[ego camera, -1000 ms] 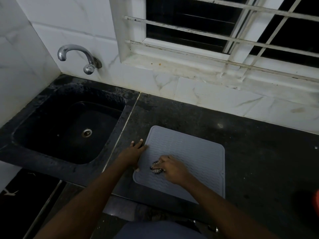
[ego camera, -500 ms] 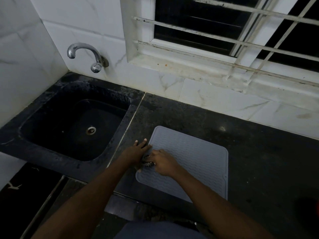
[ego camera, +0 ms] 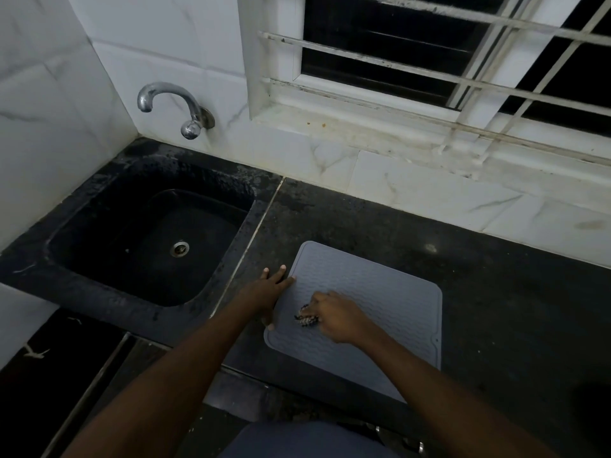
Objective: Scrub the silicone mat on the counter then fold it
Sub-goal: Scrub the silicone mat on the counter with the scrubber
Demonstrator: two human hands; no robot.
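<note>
Silicone mat (ego camera: 380, 302): grey, ribbed, rounded corners, which we record lying flat and unfolded on the dark tabletop (ego camera: 496, 292), just right of the black sink (ego camera: 148, 233) and below the barred window (ego camera: 446, 61). We note the left hand (ego camera: 267, 292) pressed flat at the mat's left edge, grip released, fingers spread and touching the mat border; the right hand (ego camera: 337, 319) rests on the mat's near-left area, grip clenched around a small dark speckled scrubber (ego camera: 305, 319) held against the ribbed surface. A chrome tap (ego camera: 175, 105) projects from the white tiled wall above the sink.
</note>
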